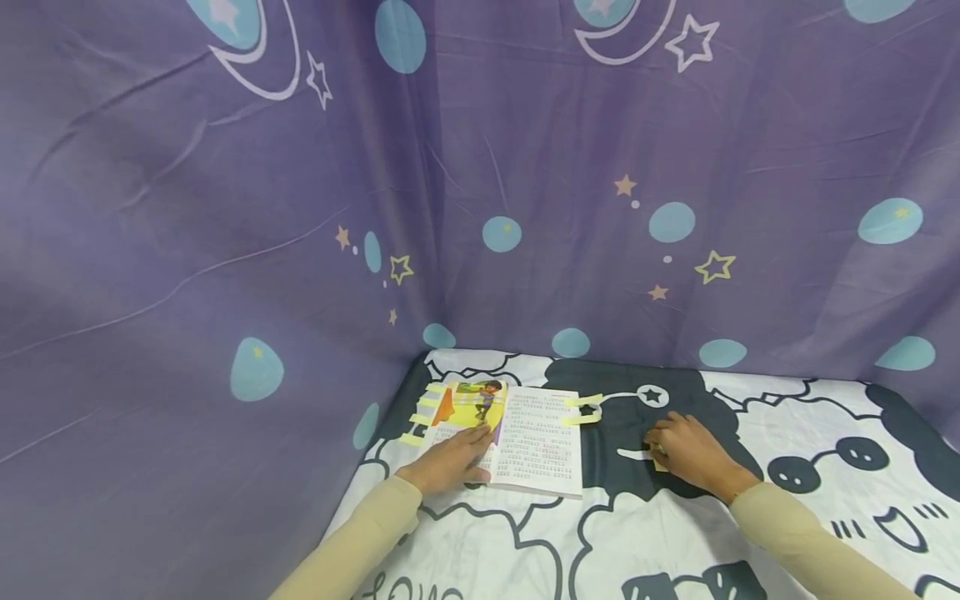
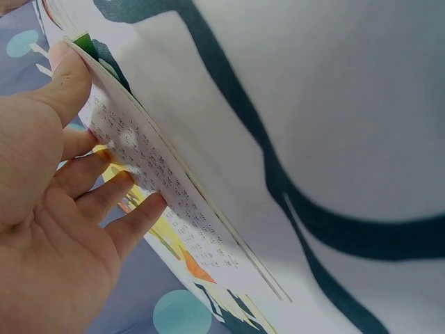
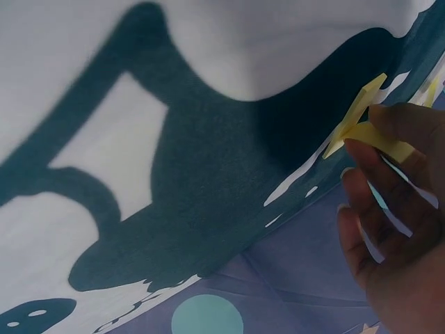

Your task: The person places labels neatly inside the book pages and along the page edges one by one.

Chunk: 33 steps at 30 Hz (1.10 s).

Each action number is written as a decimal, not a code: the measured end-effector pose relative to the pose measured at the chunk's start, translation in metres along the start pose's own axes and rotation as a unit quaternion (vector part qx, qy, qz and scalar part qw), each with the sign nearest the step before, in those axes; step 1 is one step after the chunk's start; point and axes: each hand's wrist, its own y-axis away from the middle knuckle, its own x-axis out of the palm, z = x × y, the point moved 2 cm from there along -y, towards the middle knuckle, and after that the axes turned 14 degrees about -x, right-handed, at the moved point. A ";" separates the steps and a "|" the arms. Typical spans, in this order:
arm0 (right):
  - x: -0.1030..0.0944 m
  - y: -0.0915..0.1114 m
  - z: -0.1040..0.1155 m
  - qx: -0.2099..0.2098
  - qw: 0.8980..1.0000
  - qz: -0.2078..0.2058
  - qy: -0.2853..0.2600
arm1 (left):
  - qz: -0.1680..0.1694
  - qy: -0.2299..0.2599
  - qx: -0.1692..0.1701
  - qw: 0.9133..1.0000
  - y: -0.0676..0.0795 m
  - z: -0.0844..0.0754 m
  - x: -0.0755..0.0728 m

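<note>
Fingers [image 3: 375,167] of the right hand [image 1: 690,454]: thumb and index pinch a yellow strip [image 3: 386,145]; the strip curves and its end meets a yellow pad [image 3: 360,108]. Left hand [image 1: 453,460]: not gripping, fingers spread and extended, laid on the book [image 1: 540,446], thumb near its close edge.

Nearest: beige sleeves [image 1: 367,529], one running up to each hand, the left one short of the book, the right one well to the right of it.

Pad is on a dark patch of the printed sheet [image 1: 465,567], to the right of the book, apart from it. Pad mostly hidden by the hand in the head view.

Book lies open on the sheet. Left page has a color picture [image 1: 480,404] above text, right page is all text. Yellow tabs [image 1: 428,402] stick out past the book's left side, two more past its right.

Sheet's cartoon sunglasses [image 1: 795,473]: right of the book, beyond the right hand.

Farthest: purple curtain [image 1: 570,150] behind the book and along its left, printed with moons, stars, blue blobs.
</note>
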 end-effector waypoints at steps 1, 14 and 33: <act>0.000 -0.001 0.000 0.001 1.000 -0.003 0.002 | 0.002 0.000 -0.001 1.000 0.000 0.000 0.000; 0.002 -0.011 -0.004 0.017 0.999 -0.028 0.009 | 0.008 -0.002 -0.010 1.000 0.000 -0.004 -0.004; 0.007 -0.017 -0.004 0.029 0.997 -0.025 0.059 | 0.007 -0.002 -0.008 1.000 0.001 -0.003 -0.004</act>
